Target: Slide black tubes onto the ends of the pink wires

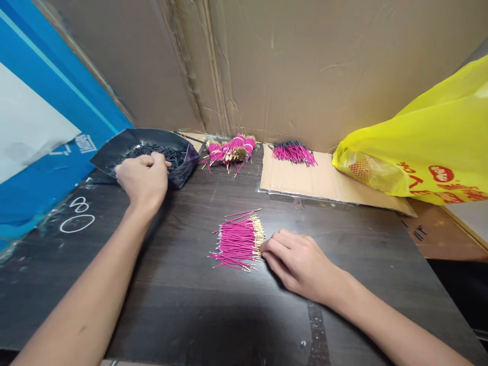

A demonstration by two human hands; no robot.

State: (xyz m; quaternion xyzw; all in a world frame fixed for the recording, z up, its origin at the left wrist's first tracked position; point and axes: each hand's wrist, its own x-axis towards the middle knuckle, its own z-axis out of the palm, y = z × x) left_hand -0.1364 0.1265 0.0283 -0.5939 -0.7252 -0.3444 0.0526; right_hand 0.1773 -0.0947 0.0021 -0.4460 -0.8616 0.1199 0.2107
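My left hand (143, 175) reaches over a black tray (183, 175), fingers curled and pressed together above many short black tube pieces (173, 155). Whatever those fingers may hold is hidden. On the dark table lies a flat row of pink wires (236, 240) with gold-coloured ends on the right and bare silver tips on the left. My right hand (295, 259) rests at those gold ends, thumb and forefinger pinched on the end of a pink wire near the row's lower right.
Bundles of pink wires (231, 150) lie by the cardboard wall (305, 66). A pile of black-tipped pink wires (293, 153) sits on a cardboard sheet (301, 178). A yellow plastic bag (415, 137) stands at right. White loops (77, 223) lie left, beside a blue panel (49, 91).
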